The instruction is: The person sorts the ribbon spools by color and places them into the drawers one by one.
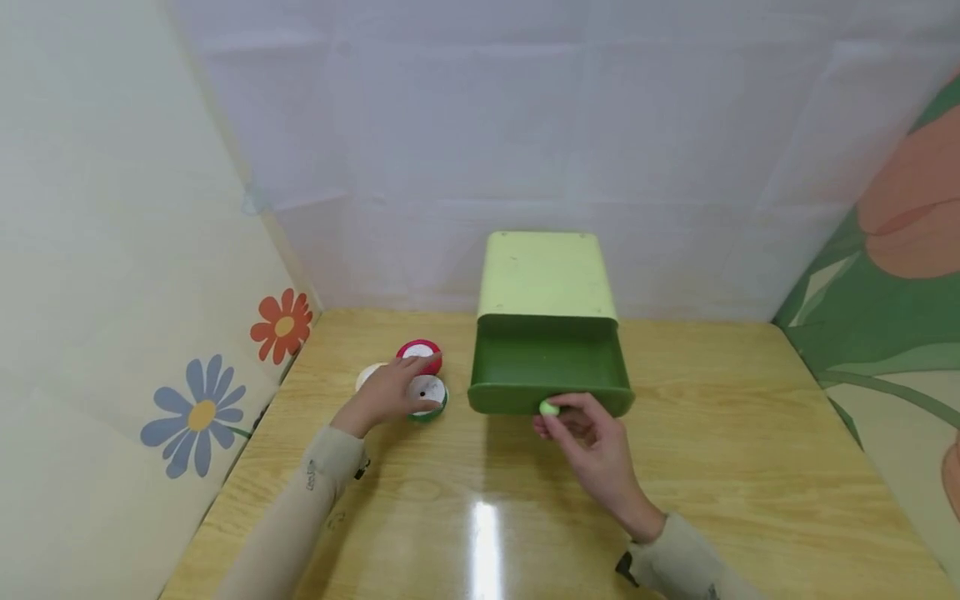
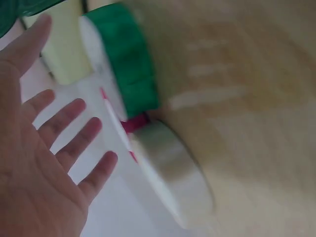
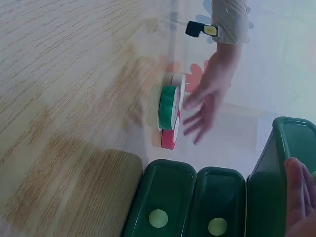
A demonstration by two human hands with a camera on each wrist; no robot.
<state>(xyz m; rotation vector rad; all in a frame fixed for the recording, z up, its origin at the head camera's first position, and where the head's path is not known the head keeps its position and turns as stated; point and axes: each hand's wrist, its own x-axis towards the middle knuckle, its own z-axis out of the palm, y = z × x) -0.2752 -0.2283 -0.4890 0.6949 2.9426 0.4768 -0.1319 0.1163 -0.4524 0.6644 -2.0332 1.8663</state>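
From where I sit, the right grip (image 1: 588, 450) has the pale green knob (image 1: 550, 408) pinched between thumb and forefinger. The knob sits on the front of the green drawer (image 1: 506, 400), which stands out of its cream cabinet (image 1: 547, 275). I'd judge the knob hard and smooth, so fingertips could slide off its roundness; I would take it behind the bulge and keep the pull or push straight. The drawer looks like thin, stiff plastic, light enough to run easily, though a sideways tug might make it bind or drag the cabinet along.

The left grip (image 1: 386, 396) is spread, fingers apart, hanging over three ribbon spools that lie flat on the bench (image 1: 712, 400) to the left of the cabinet. In the left wrist view I see a gap between its fingers and the green spool (image 2: 131, 69). The red spool (image 1: 408, 348) lies behind that one, and the white spool (image 1: 367, 377) is partly hidden by the hand. I expect all three to be light, with firm faces and a slick, slightly yielding wrap of ribbon. I'd take one across its outer edge, thumb opposite fingers, squeezing gently so the wound layers don't slip.

Farther out, the right wrist view shows me two more drawer fronts, the middle drawer (image 3: 220, 185) and the bottom drawer (image 3: 170, 180), both shut.
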